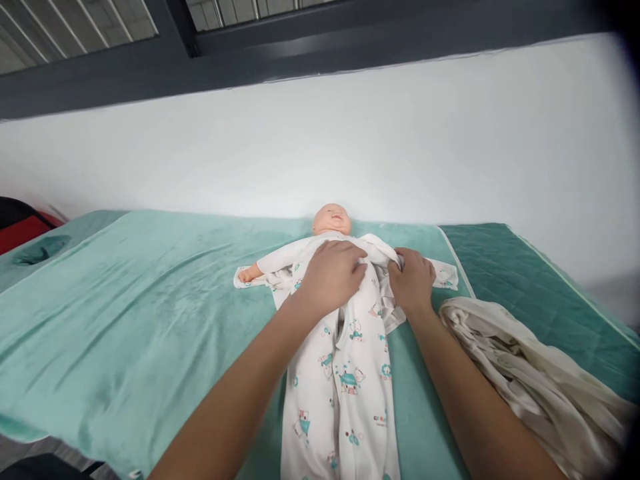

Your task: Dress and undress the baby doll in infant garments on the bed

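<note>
A baby doll (332,220) lies on its back, head toward the wall, in a white long-sleeved top (285,257) and white printed trousers (353,383). My left hand (336,273) rests across the doll's chest, its thumb and fingers closed on a bit of white fabric. At the end of the doll's sleeve on the right, my right hand (413,277) pinches the white sleeve (377,248). The doll's hand on that side is hidden. A printed baby shirt (445,273) lies spread beneath the doll, and the doll's bare hand (250,273) rests over its other sleeve.
The doll lies on a light green sheet (150,300), with a darker green quilted pad (490,260) to the right. A crumpled cream cloth (525,373) lies beside my right forearm. A white wall (350,133) rises behind. Something red and black (23,227) stands at far left.
</note>
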`<state>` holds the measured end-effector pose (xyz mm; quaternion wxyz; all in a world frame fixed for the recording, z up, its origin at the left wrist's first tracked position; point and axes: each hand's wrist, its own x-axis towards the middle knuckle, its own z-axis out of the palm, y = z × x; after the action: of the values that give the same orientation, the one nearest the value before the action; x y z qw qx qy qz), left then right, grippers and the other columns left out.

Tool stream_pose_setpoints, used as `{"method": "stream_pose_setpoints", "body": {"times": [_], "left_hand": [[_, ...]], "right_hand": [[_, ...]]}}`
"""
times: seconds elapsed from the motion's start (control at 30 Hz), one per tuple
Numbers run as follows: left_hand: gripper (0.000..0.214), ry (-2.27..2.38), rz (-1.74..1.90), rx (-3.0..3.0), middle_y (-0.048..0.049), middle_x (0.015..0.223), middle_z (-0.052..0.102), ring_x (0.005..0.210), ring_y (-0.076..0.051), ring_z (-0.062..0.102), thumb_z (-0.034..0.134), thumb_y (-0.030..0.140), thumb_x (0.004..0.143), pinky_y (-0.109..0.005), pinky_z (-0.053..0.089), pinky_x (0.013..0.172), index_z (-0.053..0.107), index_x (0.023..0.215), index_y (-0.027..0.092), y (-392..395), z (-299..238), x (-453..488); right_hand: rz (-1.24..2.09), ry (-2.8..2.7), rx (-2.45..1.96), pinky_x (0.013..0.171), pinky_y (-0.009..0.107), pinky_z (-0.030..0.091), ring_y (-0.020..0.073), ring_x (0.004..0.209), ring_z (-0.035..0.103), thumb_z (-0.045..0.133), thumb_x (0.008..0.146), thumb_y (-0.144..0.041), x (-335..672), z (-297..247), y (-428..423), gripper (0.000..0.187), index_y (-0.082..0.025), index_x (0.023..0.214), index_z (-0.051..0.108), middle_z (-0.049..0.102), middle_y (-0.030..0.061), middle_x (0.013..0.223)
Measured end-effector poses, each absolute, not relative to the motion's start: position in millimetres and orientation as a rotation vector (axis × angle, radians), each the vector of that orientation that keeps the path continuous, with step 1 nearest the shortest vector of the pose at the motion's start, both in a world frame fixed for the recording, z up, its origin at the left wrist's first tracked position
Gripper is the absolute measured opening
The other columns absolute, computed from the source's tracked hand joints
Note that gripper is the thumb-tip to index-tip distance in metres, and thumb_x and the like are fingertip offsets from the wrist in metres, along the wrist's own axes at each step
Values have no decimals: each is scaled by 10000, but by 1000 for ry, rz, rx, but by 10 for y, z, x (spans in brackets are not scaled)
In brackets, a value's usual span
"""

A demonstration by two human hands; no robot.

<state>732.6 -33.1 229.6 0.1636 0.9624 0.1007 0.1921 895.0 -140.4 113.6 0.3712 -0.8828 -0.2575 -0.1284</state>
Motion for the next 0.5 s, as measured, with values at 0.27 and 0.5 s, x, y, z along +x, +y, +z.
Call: {"method": "stream_pose_setpoints", "body": {"times": [0.27, 0.5], "left_hand": [[311, 262, -352, 3158, -131, 1290, 593, 1186, -284, 563, 539, 278, 884, -413, 476, 960, 676, 1151, 196, -507, 2332, 8345], [412, 333, -356, 3206, -170, 1351, 549, 1239, -310, 528, 505, 241, 905, -503, 444, 1004, 574, 1304, 164, -457, 2141, 8534]], "right_hand": [[-245, -623, -2234, 1130, 581, 133, 289, 1192, 507, 456, 864, -274, 8950, 1146, -1412, 318, -221, 1122, 635, 652, 90, 1224], [-241, -614, -2220, 1142, 541, 153, 270, 1165, 529, 453, 838, -271, 8978, 1137, -1413, 343, -223, 1113, 651, 667, 73, 1196]]}}
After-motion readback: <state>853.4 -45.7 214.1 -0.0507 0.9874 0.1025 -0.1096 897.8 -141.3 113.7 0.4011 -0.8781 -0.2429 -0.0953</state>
